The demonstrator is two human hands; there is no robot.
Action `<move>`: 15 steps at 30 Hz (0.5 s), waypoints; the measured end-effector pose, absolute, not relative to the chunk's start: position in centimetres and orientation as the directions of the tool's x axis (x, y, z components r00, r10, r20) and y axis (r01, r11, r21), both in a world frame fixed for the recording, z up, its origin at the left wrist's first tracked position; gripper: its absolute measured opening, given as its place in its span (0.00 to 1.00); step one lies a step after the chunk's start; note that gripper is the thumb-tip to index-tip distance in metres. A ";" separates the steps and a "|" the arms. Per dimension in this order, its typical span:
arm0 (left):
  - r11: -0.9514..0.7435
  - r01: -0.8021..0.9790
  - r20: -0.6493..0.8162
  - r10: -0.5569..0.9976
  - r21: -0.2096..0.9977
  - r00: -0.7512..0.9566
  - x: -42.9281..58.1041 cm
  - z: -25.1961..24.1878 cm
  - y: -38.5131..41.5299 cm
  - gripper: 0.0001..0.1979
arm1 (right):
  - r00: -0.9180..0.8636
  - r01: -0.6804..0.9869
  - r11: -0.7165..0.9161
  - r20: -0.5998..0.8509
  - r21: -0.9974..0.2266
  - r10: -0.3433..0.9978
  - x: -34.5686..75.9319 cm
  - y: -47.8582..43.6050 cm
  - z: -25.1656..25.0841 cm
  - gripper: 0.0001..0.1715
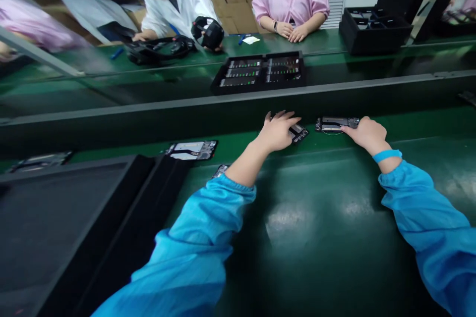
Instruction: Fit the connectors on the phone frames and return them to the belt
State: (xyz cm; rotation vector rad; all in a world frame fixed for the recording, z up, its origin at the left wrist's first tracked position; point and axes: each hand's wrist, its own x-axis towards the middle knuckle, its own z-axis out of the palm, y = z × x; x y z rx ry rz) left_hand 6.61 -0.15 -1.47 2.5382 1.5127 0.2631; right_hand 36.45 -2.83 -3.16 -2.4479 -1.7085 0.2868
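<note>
My left hand (278, 130) lies over a phone frame assembly (298, 132) near the back edge of the green bench, its fingers spread. Much of that frame is hidden under the hand. To the right, my right hand (366, 133) grips the right end of another phone frame assembly (332, 124) between thumb and fingers. A thin pale wire curves along this frame's lower edge. Another phone frame (193, 149) rests farther left. Behind my left forearm, part of a similar frame (220, 171) shows.
Black foam trays (122, 218) fill the left front. A raised ledge (167, 111) runs behind the frames. Beyond it, a black tray (260, 88) holds several phone parts on the conveyor. A black divided box (375, 39) stands at back right. Co-workers sit across the line.
</note>
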 end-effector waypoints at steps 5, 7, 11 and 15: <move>-0.441 0.846 0.208 0.896 0.300 0.393 6.4 -2.9 -5.7 0.26 | 0.389 0.851 -0.416 -0.147 -0.322 0.910 37.8 -1.9 -3.0 0.36; -0.451 0.803 0.270 0.890 0.391 0.368 5.8 -3.5 -9.2 0.21 | 0.430 0.837 -0.455 -0.150 -0.303 0.891 38.9 -1.6 -3.1 0.39; -0.442 0.751 0.290 0.895 0.491 0.337 5.0 -4.9 -15.6 0.15 | 0.379 0.824 -0.430 -0.204 -0.368 0.903 40.1 -1.0 -3.7 0.33; -0.393 0.747 0.291 0.917 0.537 0.273 4.8 -5.5 -18.3 0.14 | 0.343 0.612 -0.392 -0.216 -0.687 0.914 40.9 -1.0 -3.3 0.24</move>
